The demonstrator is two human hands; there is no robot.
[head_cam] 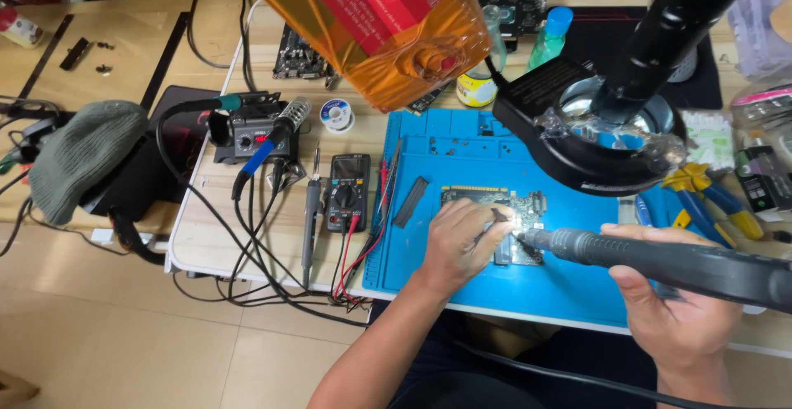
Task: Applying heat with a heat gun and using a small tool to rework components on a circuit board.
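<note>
L hand (459, 240) rests on the circuit board (495, 223) at mid blue mat (462, 149), fingers pinched on thin tweezers (495, 218) w/ tips at the board. R hand (672, 293) is wrapped tight round a dark hot-air wand (660, 256), nozzle aimed at the board just beside the tweezers. Black ring lamp (594, 141) hangs over the mat; multimeter (347, 190) & soldering iron (311, 211) lie to the left, yellow-blue pliers (705, 195) to the right
</note>
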